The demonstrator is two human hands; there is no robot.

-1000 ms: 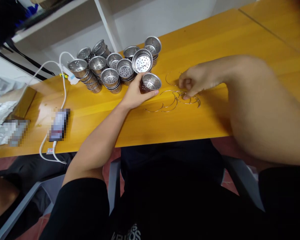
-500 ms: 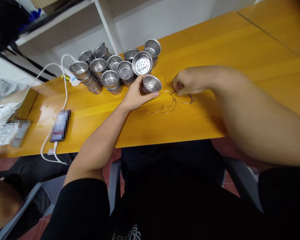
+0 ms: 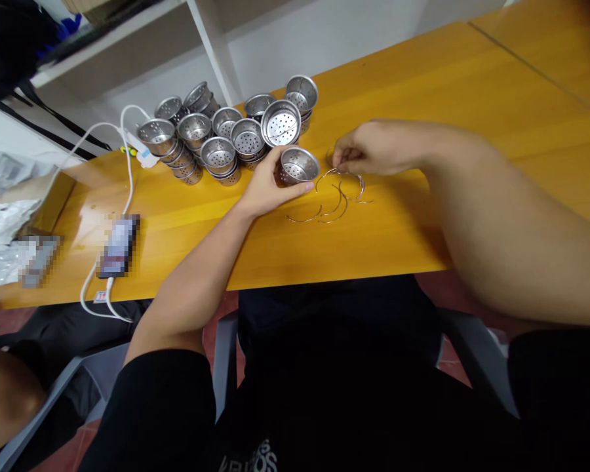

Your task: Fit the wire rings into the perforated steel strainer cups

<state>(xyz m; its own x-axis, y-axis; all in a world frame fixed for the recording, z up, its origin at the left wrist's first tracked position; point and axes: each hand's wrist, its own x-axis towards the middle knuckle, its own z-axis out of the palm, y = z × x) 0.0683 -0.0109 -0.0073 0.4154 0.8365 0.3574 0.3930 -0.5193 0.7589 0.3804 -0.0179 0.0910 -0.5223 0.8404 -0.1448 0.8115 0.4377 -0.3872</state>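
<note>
My left hand point(image 3: 266, 189) is wrapped around a perforated metal strainer cup point(image 3: 299, 166), which stands mouth up on the table. To its right, my right hand point(image 3: 354, 152) is closed in a pinch on a thin curved wire point(image 3: 330, 158), slightly blurred at the fingertips. Several more curved wires point(image 3: 333, 212) lie loosely on the wood just below that hand, some overlapping. Behind my left hand, stacks of similar strainer cups point(image 3: 218, 155) stand close together; a cup point(image 3: 280, 123) on one nearby stack has a thin wire across it.
A phone point(image 3: 120, 246) with a white cable lies to the left on the wooden table point(image 3: 285, 259). Plastic bags point(image 3: 2, 252) and a cardboard box point(image 3: 54, 203) sit at the far left. A white shelf point(image 3: 118, 46) stands behind. Another person's arm point(image 3: 7, 403) shows at lower left.
My right hand has moved slightly up and left, and the wires beneath it have shifted. My left hand keeps its hold on the cup.
</note>
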